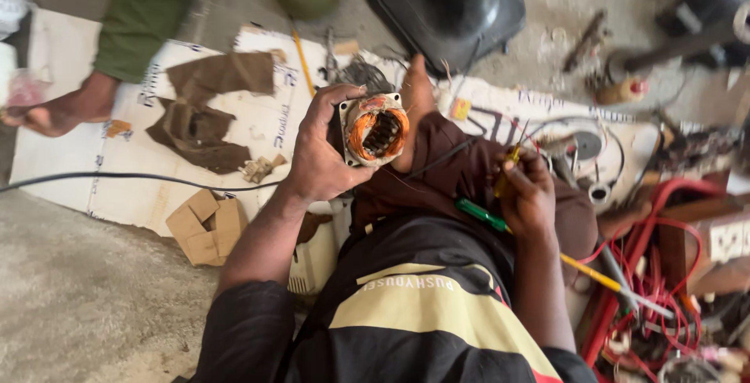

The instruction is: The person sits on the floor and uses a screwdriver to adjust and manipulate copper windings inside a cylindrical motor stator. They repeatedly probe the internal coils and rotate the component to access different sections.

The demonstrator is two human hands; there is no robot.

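Left hand (319, 156) centre frame, fingers wrapped tight round a motor stator (376, 130) w/ orange copper windings, held up just above the lap; right hand (528, 195) right of centre, closed on a small yellow-handled tool (506, 176); tip not clear. Green-handled screwdriver (480, 215) lies across the thigh, just beside right hand; yellow-handled screwdriver (591, 272) lower right, near red wires (656, 242). Upper left: another person's bare foot (58, 109) on white board (62, 164); brown cloth (205, 109) on the board; black cable (117, 177) crosses left.
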